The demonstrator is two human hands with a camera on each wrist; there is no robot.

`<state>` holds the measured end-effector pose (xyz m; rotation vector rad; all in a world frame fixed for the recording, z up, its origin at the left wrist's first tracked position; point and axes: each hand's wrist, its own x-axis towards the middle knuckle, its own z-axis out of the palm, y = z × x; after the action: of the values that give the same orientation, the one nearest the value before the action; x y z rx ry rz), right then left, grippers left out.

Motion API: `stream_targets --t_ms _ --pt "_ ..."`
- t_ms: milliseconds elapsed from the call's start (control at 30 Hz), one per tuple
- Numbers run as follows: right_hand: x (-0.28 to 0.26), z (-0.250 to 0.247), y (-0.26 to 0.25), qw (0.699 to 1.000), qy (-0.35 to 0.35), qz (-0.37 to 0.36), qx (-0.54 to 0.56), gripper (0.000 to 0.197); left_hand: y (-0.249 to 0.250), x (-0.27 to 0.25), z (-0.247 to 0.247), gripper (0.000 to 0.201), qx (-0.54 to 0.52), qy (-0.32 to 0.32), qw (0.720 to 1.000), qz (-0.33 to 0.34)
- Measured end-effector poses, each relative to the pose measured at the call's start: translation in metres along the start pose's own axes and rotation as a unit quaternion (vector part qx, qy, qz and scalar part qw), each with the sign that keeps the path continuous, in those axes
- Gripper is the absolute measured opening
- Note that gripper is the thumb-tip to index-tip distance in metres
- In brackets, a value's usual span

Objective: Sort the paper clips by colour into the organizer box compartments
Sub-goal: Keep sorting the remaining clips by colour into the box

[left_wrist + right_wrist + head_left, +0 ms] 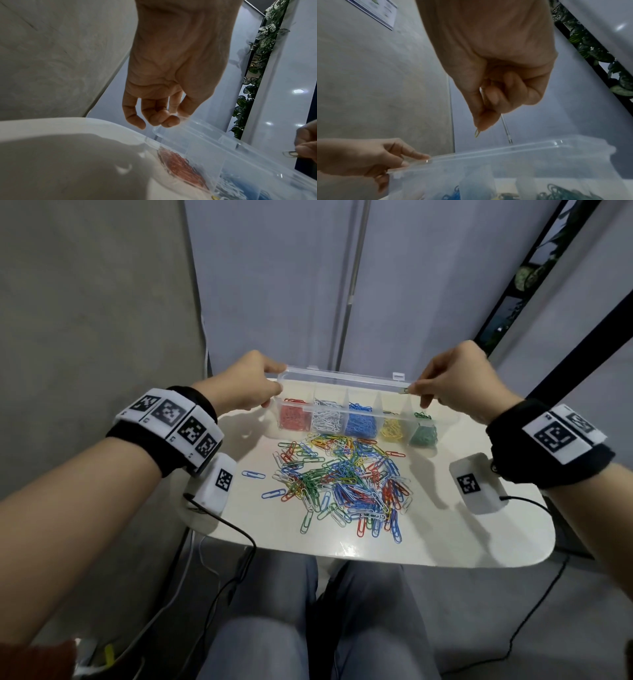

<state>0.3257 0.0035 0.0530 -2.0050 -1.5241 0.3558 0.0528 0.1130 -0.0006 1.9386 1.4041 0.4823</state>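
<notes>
A clear organizer box [394, 416] stands at the far side of the white table [445, 529]. Its compartments hold red, white, blue, yellow and green clips from left to right. Its clear lid [342, 380] is half raised. My left hand [279, 379] pinches the lid's left corner [164, 129]. My right hand [412, 387] hovers at the lid's right end and pinches one small yellow-green paper clip [477, 133], above the lid without touching it. A mixed pile of coloured clips [342, 481] lies in front of the box.
Two white tagged blocks with black cables sit on the table, one at the left edge [219, 484] and one at the right [479, 482]. A stray blue clip [253, 474] lies left of the pile. A grey wall rises on the left.
</notes>
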Motion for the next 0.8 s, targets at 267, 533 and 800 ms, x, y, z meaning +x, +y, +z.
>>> stream_targets --t_ms 267,533,800 --pt "0.006 0.011 0.002 1.000 -0.014 0.012 -0.022 0.026 0.000 -0.001 -0.001 0.050 0.006 0.000 1.000 0.006" --pt "-0.020 0.005 -0.002 0.997 -0.061 -0.039 -0.023 0.013 0.001 -0.001 -0.001 0.050 0.000 0.004 1.000 0.005" --pt "-0.022 0.012 -0.001 0.992 -0.071 -0.065 -0.079 0.006 0.002 -0.003 0.000 0.050 -0.006 0.002 1.000 0.000"
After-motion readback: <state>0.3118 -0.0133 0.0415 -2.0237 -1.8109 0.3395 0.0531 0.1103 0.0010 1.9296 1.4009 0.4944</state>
